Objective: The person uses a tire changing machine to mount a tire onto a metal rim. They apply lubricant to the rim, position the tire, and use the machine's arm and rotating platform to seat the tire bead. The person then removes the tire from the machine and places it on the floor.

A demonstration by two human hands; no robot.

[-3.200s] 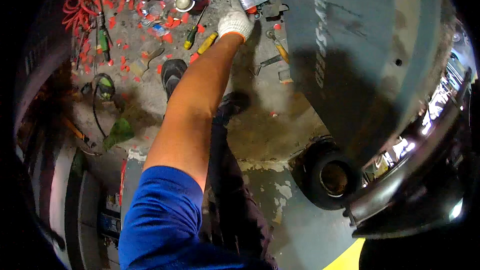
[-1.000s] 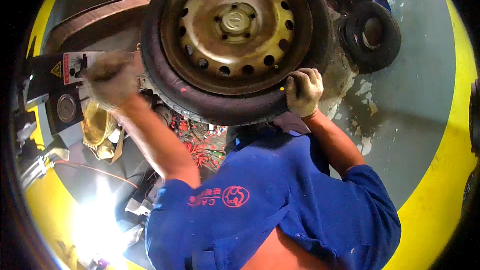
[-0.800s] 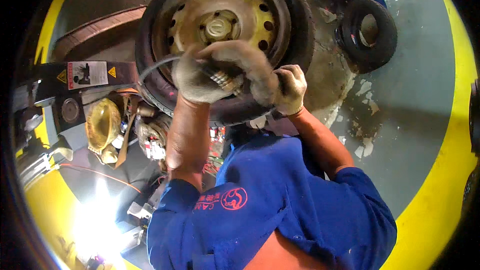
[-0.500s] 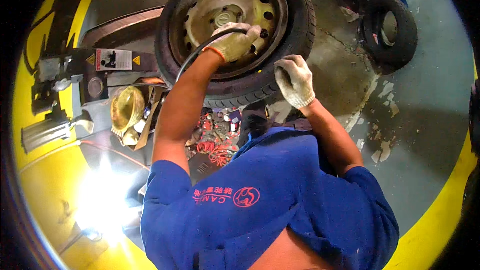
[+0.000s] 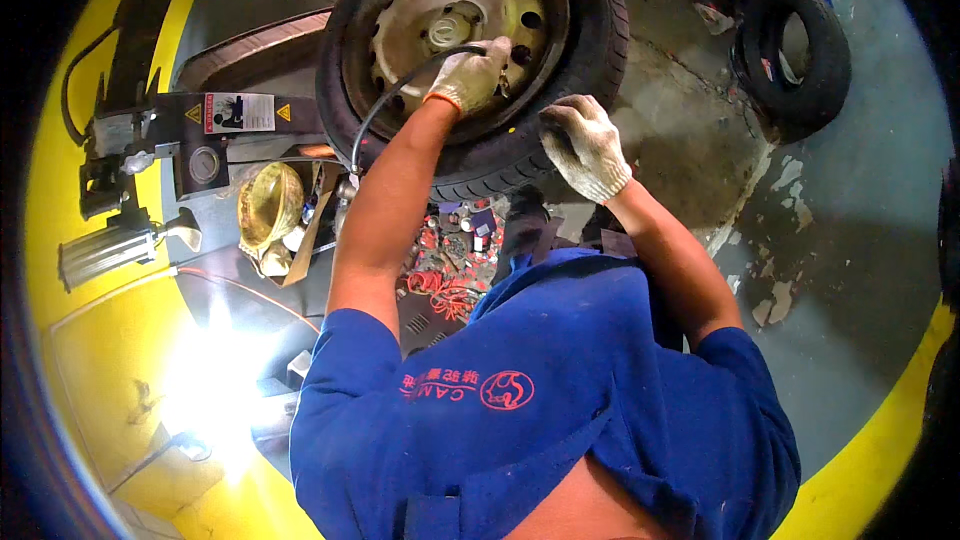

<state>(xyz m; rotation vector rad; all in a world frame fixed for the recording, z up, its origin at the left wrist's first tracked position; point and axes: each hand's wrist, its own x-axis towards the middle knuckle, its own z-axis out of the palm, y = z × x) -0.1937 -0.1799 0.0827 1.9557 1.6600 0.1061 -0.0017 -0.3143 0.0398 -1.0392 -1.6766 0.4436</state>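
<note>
A black tyre (image 5: 590, 50) on a worn steel rim (image 5: 405, 25) stands in front of me, its rim face toward me. My left hand (image 5: 470, 77), in a pale knitted glove with an orange cuff, is closed on a black air hose (image 5: 378, 112) over the lower right part of the rim. A small metal end shows just past the fingers; whether it sits on the valve is hard to make out. My right hand (image 5: 588, 147), gloved too, is loosely curled at the tyre's lower right edge, with nothing visible in it.
On the left stands a machine with a dark panel (image 5: 240, 145), a metal cylinder (image 5: 105, 252) and a yellow bowl (image 5: 270, 205). A glaring lamp (image 5: 215, 390) shines at lower left. Small parts and red cord (image 5: 445, 290) lie below the wheel. Another tyre (image 5: 795, 55) is at far right.
The view has shifted slightly. My left hand stays on the hose over the rim. My right hand has turned and moved a little left, closer over the tyre edge.
</note>
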